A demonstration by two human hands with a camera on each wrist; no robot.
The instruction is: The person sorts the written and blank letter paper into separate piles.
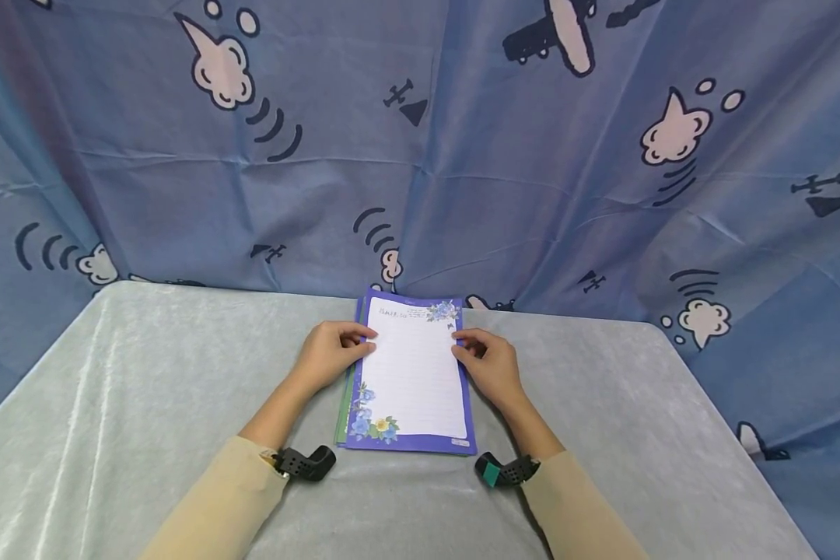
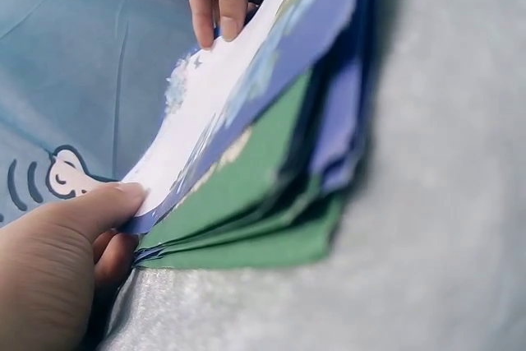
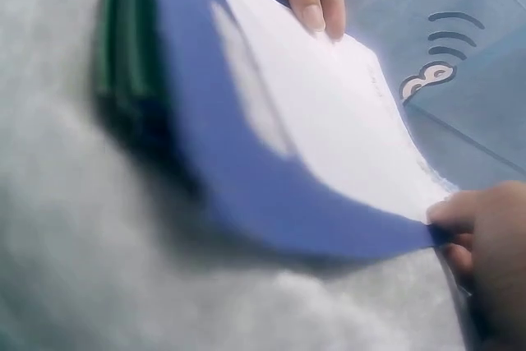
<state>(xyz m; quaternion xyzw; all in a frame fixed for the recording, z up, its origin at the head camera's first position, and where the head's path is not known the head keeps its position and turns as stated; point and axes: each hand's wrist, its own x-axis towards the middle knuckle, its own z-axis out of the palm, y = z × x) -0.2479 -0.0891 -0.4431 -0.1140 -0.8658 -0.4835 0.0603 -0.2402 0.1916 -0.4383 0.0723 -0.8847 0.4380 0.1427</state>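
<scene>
A stack of paper sheets [image 1: 420,373] with purple borders, a lined white middle and printed flowers lies before me. Green-edged sheets [image 2: 246,195] show beneath the top one in the left wrist view. My left hand [image 1: 327,351] pinches the stack's left edge between thumb and fingers. On the opposite edge, my right hand [image 1: 491,364] pinches the purple border the same way. In the right wrist view, the purple edge [image 3: 329,236] bends up toward the right thumb. How many sheets each hand holds cannot be told.
A pale grey cloth covers the table [image 1: 182,404]. Behind it hangs a blue curtain [image 1: 336,140] with cloud and plane prints, close to the stack's far edge. Both wrists wear black bands [image 1: 304,463] below tan sleeves [image 1: 213,502].
</scene>
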